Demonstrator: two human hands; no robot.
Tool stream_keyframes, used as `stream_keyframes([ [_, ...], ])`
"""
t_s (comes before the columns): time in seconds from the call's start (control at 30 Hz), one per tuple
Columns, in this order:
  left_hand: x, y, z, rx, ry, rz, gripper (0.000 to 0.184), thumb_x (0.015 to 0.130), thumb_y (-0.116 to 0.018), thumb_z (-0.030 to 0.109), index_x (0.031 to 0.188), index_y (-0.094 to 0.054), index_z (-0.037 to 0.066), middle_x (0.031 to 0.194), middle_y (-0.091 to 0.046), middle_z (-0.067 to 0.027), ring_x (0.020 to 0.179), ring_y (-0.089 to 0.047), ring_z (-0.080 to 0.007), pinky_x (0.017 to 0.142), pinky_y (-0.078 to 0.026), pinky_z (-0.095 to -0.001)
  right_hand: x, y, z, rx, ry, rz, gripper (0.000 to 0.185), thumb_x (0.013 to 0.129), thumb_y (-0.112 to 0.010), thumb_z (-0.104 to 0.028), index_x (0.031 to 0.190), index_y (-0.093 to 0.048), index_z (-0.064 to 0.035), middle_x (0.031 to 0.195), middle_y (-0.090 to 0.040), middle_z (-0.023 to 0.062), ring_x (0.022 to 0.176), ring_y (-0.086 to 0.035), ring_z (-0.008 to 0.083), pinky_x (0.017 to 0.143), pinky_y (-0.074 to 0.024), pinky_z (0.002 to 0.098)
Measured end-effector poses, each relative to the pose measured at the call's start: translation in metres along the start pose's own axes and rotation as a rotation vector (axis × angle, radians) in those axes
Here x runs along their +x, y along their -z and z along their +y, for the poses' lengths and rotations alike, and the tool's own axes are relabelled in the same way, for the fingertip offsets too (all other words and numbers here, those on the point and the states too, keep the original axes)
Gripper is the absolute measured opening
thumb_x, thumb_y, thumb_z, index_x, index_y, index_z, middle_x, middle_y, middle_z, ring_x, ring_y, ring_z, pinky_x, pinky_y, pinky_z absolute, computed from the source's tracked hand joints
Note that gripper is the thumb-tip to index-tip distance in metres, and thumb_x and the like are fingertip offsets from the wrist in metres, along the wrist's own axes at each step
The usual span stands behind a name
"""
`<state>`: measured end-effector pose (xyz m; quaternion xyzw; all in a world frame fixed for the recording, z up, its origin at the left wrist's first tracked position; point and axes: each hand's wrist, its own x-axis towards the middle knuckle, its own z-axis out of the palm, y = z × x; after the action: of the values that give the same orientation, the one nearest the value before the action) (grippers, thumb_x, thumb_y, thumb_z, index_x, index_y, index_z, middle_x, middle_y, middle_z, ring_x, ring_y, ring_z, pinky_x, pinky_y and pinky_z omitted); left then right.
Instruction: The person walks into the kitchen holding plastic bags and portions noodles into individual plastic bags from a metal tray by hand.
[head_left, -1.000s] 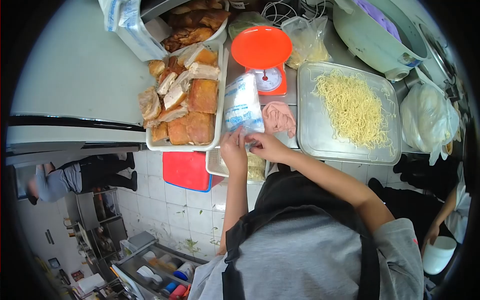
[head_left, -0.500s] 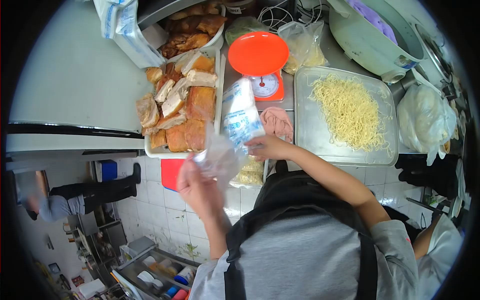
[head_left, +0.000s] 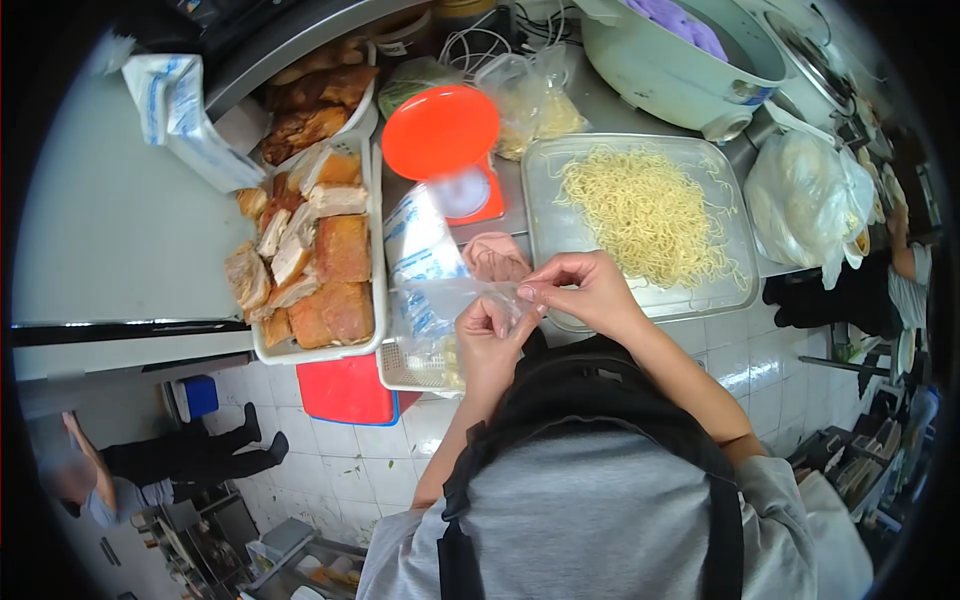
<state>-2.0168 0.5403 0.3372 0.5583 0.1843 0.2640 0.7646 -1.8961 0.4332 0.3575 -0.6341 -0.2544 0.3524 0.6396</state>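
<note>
Clear plastic bag [head_left: 428, 308], eleven o'clock from you; your left hand [head_left: 488, 338] and right hand [head_left: 590, 290] pinch its edge narrowly. Probably feather-light, limp, slippery, easily torn: best held by that edge.

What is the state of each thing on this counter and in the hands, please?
Clear bag: unfilled-looking, pinched by left hand and right hand; mouth unclear.
Noodles: loose, spread on metal tray.
Meat: cut in chunks, piled in white tray.
Red scale: pan bare, dial blurred.
Pink cloth: crumpled.
Green vessel: uncovered, purple cloth at top.
</note>
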Motion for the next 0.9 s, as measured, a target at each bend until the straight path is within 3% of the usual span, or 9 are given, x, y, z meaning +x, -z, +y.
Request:
stream_keyframes([
  [0.17,0.007,-0.018,0.005,0.132,0.02,-0.105,0.05,0.075,-0.075,-0.01,0.065,-0.032,0.014,0.069,-0.051,0.0046,0.064,-0.046,-0.0023,0.059,-0.041,-0.02,-0.017,0.026,-0.001,0.027,0.071,0.208,0.014,0.08,-0.077,-0.012,0.091,-0.073,-0.0035,0.077,-0.069,0.0004,0.069,-0.06,0.0036,0.063,-0.0483,0.02],
  [0.27,0.015,-0.046,-0.003,0.005,0.053,-0.152,0.053,0.075,-0.076,-0.006,0.064,-0.028,0.014,0.066,-0.041,0.0073,0.063,-0.04,-0.001,0.053,-0.033,-0.02,-0.024,0.036,-0.02,0.0,0.217,0.174,0.014,0.079,-0.078,-0.013,0.086,-0.072,-0.0024,0.073,-0.067,-0.0012,0.067,-0.059,0.0036,0.062,-0.0485,0.0205],
  [0.37,0.021,-0.063,-0.012,0.215,0.065,-0.228,0.052,0.076,-0.074,-0.006,0.064,-0.026,0.013,0.066,-0.033,0.0074,0.065,-0.039,-0.0009,0.054,-0.033,-0.0197,-0.027,0.059,-0.011,-0.215,0.243,0.091,0.018,0.078,-0.079,-0.014,0.088,-0.07,-0.0019,0.071,-0.065,-0.0016,0.064,-0.057,0.0038,0.062,-0.0483,0.0206],
  [0.4,0.022,-0.067,-0.014,0.352,0.064,-0.262,0.051,0.076,-0.073,-0.006,0.065,-0.026,0.013,0.066,-0.031,0.007,0.066,-0.04,-0.0012,0.055,-0.034,-0.0195,-0.03,0.067,-0.009,-0.164,0.161,0.086,0.018,0.078,-0.079,-0.013,0.087,-0.07,-0.0021,0.072,-0.065,-0.0016,0.064,-0.057,0.0036,0.061,-0.0477,0.0203],
  [0.5,0.028,-0.075,-0.017,0.356,0.127,-0.357,0.05,0.076,-0.072,-0.007,0.065,-0.028,0.012,0.069,-0.037,0.005,0.071,-0.044,-0.0036,0.065,-0.04,-0.0206,-0.037,0.088,-0.001,0.023,-0.021,0.127,0.016,0.077,-0.079,-0.01,0.085,-0.067,-0.0028,0.072,-0.065,-0.0016,0.063,-0.055,0.0028,0.059,-0.0456,0.0196],
  [0.57,0.027,-0.086,-0.024,0.189,0.166,-0.361,0.047,0.077,-0.07,-0.006,0.066,-0.029,0.012,0.072,-0.041,0.0036,0.074,-0.046,-0.0055,0.071,-0.041,-0.0225,-0.04,0.095,0.008,0.201,-0.048,0.208,0.014,0.077,-0.078,-0.008,0.082,-0.065,-0.0034,0.071,-0.064,-0.0016,0.062,-0.053,0.0021,0.058,-0.044,0.0192],
  [0.7,0.031,-0.109,-0.026,-0.188,0.367,-0.114,0.037,0.081,-0.063,-0.007,0.069,-0.033,0.012,0.081,-0.048,0.0014,0.079,-0.049,-0.0084,0.077,-0.042,-0.0258,-0.041,0.108,0.017,0.073,0.037,0.36,0.012,0.075,-0.072,-0.001,0.075,-0.061,-0.0045,0.066,-0.058,-0.0033,0.061,-0.049,0.0013,0.056,-0.0417,0.0194],
  [0.8,0.037,-0.109,-0.023,-0.505,0.435,-0.042,0.029,0.08,-0.055,-0.01,0.074,-0.037,0.013,0.08,-0.045,0.0011,0.077,-0.048,-0.0087,0.078,-0.042,-0.0261,-0.033,0.118,0.027,-0.07,0.065,0.492,0.013,0.072,-0.069,0.003,0.073,-0.058,-0.0046,0.063,-0.052,-0.0049,0.058,-0.045,0.0018,0.054,-0.0392,0.0195],
  [0.9,0.039,-0.108,-0.023,-0.601,0.436,-0.309,0.031,0.075,-0.052,-0.015,0.076,-0.039,0.013,0.082,-0.041,0.0015,0.075,-0.045,-0.0091,0.075,-0.041,-0.0255,-0.028,0.152,0.073,-0.174,0.058,0.66,0.015,0.07,-0.066,0.006,0.069,-0.055,-0.0045,0.06,-0.048,-0.0049,0.056,-0.042,0.0027,0.053,-0.0362,0.0192],
])
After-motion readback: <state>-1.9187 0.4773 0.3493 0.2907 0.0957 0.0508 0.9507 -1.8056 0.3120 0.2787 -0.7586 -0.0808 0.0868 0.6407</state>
